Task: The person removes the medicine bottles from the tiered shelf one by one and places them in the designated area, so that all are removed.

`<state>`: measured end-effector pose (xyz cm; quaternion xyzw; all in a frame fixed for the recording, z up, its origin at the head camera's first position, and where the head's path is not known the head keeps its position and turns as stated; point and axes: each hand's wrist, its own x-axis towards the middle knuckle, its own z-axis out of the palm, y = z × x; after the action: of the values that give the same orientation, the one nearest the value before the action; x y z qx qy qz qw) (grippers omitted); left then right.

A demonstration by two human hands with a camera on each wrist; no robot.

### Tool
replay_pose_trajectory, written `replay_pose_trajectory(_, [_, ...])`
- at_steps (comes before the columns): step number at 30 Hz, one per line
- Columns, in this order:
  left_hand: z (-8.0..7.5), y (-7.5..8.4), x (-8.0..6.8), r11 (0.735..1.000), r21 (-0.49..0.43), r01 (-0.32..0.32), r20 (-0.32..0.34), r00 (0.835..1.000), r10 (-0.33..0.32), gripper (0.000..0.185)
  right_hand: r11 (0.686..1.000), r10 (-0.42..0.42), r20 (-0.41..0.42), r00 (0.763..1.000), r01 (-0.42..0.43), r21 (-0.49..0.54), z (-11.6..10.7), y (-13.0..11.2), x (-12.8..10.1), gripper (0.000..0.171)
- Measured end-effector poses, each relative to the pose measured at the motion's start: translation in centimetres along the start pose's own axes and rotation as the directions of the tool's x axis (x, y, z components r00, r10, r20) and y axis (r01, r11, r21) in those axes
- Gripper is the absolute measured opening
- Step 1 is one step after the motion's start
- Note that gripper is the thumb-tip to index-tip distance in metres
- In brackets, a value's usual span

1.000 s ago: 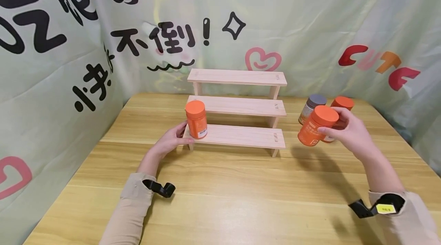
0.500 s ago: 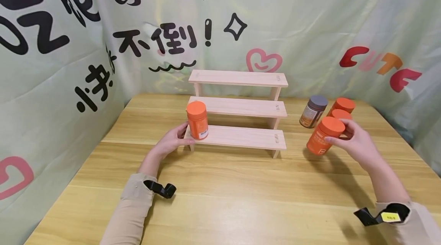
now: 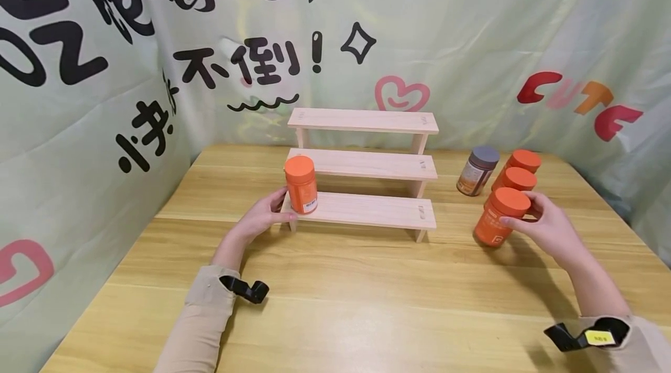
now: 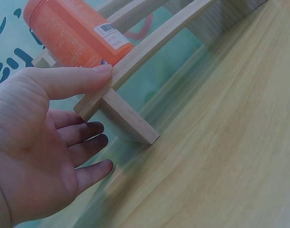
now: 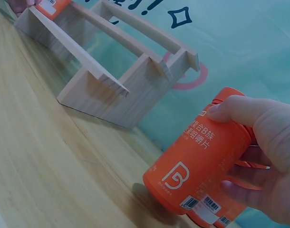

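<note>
A three-step wooden rack [image 3: 367, 165] stands at the back of the table. An orange bottle [image 3: 301, 185] stands upright at the left end of its lowest step. My left hand [image 3: 276, 210] rests at that end with fingers relaxed; in the left wrist view the thumb [image 4: 95, 76] touches the step's edge beside the bottle [image 4: 73, 33]. My right hand [image 3: 526, 217] grips a second orange bottle [image 3: 497, 217], tilted, with its base at or just above the table to the right of the rack. In the right wrist view the fingers wrap round this bottle [image 5: 202, 156].
Behind the held bottle stand two more orange bottles [image 3: 518, 178] [image 3: 524, 160] and a grey-lidded bottle [image 3: 477, 170]. A printed cloth backdrop [image 3: 472, 41] closes the table at the back and sides. The wooden tabletop [image 3: 367, 297] stretches toward me.
My right hand has brought its orange bottle down and to the right, from mid-air to table level. The left hand and the bottle on the rack have stayed put.
</note>
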<state>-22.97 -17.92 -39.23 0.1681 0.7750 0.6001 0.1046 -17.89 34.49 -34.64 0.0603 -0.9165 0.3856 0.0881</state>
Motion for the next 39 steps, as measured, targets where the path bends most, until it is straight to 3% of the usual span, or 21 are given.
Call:
replay_pose_trajectory(19, [0.0,-0.2,-0.1,1.000,0.012,0.000,0.006,1.000,0.000,0.082,0.997,-0.019,-0.024,1.000,0.020,0.073,0.0,1.4,-0.2,0.060])
replay_pose_trajectory(24, [0.0,-0.4,0.0,1.000,0.012,0.004,0.009,1.000,-0.004,0.082,0.993,-0.028,-0.020,0.999,0.031,0.116,-0.1,1.8,-0.3,0.050])
replay_pose_trajectory(33, [0.0,-0.4,0.1,1.000,-0.004,0.008,0.002,1.000,-0.008,0.080,0.986,-0.049,0.016,0.999,0.045,0.162,-0.8,1.8,-0.2,0.041])
replay_pose_trajectory(39, [-0.1,-0.3,0.2,1.000,-0.001,0.020,-0.001,1.000,-0.020,0.082,0.982,-0.046,-0.004,0.999,0.046,0.183,-1.8,1.3,-0.1,0.043])
